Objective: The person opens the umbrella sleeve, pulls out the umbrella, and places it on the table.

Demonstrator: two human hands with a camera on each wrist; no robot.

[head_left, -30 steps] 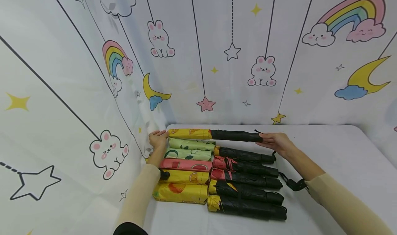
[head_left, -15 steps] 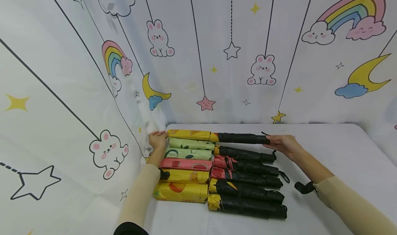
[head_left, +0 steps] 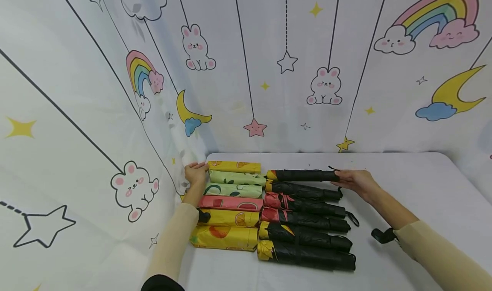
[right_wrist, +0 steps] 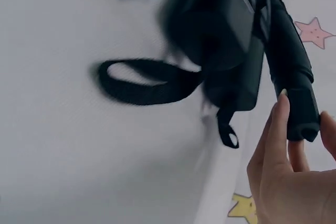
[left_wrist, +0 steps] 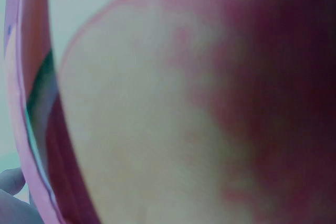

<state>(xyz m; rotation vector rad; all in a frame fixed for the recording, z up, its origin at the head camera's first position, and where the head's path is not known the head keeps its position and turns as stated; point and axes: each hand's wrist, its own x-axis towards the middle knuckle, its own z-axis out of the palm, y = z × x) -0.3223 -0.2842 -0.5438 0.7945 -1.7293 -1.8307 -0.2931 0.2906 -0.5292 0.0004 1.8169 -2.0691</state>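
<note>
In the head view my left hand [head_left: 196,173] is at the left end of the back yellow umbrella sleeve [head_left: 234,167], fingertips on its end. My right hand [head_left: 359,183] grips the handle end of a folded black umbrella [head_left: 300,175], whose yellow-and-orange tip lies just right of that sleeve, apart from it. The right wrist view shows my fingers and thumb on both sides of the umbrella's handle [right_wrist: 302,111]. In the left wrist view a large blurred surface hides most of the scene; a pink sleeve [left_wrist: 29,129] shows at the left.
Toward the front lie green sleeves [head_left: 234,190], a red sleeve [head_left: 230,203] and more yellow sleeves [head_left: 224,238], stacked in a column. Right of them lies a column of several folded black umbrellas [head_left: 307,254]. A patterned white curtain [head_left: 230,77] stands behind the white table [head_left: 407,184].
My right hand has moved right and drawn the black umbrella out of the back yellow sleeve, baring its yellow tip. My left hand and the sleeve have stayed in place.
</note>
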